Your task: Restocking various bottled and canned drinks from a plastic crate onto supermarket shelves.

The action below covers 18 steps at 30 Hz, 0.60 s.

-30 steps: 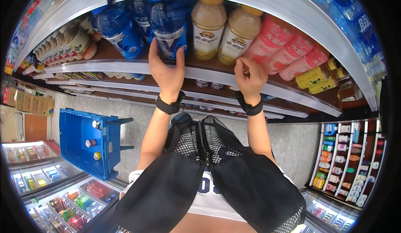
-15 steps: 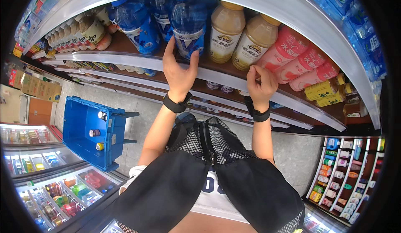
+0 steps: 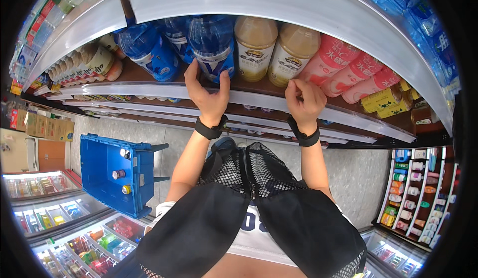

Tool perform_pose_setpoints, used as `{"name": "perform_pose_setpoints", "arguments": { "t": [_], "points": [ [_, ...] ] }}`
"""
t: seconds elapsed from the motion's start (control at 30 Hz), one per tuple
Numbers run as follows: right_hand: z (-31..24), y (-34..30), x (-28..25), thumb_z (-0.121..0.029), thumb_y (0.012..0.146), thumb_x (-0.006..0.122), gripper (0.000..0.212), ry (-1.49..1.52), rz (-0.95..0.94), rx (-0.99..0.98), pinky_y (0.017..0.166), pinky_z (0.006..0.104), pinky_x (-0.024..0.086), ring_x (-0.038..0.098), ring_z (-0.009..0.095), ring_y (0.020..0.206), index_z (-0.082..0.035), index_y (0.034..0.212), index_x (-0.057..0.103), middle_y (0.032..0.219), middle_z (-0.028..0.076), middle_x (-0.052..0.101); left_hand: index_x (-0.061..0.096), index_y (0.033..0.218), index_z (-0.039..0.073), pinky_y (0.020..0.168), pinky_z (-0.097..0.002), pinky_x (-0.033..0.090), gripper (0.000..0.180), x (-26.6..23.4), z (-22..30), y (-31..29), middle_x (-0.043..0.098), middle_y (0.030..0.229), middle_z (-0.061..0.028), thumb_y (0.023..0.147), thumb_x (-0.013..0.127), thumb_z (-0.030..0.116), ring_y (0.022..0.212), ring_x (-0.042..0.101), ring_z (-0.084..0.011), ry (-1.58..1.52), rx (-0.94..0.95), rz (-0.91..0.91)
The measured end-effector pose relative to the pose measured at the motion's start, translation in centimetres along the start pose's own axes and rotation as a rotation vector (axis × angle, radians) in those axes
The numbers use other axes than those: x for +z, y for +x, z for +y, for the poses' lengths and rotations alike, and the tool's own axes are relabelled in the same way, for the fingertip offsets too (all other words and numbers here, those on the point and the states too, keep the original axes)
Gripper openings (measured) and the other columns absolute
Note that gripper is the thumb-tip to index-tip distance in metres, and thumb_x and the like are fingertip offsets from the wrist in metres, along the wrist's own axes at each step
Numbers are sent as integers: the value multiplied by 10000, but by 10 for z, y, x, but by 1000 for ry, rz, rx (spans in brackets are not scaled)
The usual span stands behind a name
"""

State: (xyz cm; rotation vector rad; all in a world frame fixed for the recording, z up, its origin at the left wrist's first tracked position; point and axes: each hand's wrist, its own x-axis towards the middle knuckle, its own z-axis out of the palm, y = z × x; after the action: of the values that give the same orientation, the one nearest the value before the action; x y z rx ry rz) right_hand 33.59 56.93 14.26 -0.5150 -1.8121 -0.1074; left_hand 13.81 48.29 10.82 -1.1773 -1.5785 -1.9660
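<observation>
My left hand (image 3: pixel 208 97) is at the shelf's front edge, thumb and fingers spread apart at the lower part of a blue bottle (image 3: pixel 213 44). Its fingertips overlap the bottle's base; whether they press on it cannot be made out. My right hand (image 3: pixel 305 102) is curled closed just before a beige bottle (image 3: pixel 294 54), with nothing visible in it. Another beige bottle (image 3: pixel 255 49) stands between the two hands. To the right, several pink bottles (image 3: pixel 332 59) lean in a row. More blue bottles (image 3: pixel 149 54) stand to the left.
Behind me at the left stands a blue crate cart (image 3: pixel 112 173) with a few small containers inside. Lit chiller cases (image 3: pixel 89 243) run along the lower left. Stocked shelves (image 3: pixel 413 193) are at the right. The upper shelf edge (image 3: pixel 249 1) overhangs the bottles.
The view has shifted, so the shelf and its bottles sit a little farther left and lower. Both hands keep nearly the same pose beside the same bottles.
</observation>
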Motion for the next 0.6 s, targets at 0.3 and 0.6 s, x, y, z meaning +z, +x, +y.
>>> {"name": "perform_pose_setpoints", "arguments": {
  "t": [0.3,0.6],
  "points": [
    [-1,0,-1,-38,703,727,120,-33,-8,-22,454,293,398,511,180,467,-66,767,630,557,8,515,341,1349,-70,986,-466,342,731,5,-15,-7,454,1299,-282,787,708,220,1150,465,-407,140,156,0],
    [0,-1,-1,-11,692,722,120,21,38,-24,470,295,417,531,196,478,-43,770,637,596,42,579,247,1413,30,1035,-521,283,858,3,-17,-2,346,1403,-268,747,739,255,1265,365,-421,196,377,38]
  ]
}}
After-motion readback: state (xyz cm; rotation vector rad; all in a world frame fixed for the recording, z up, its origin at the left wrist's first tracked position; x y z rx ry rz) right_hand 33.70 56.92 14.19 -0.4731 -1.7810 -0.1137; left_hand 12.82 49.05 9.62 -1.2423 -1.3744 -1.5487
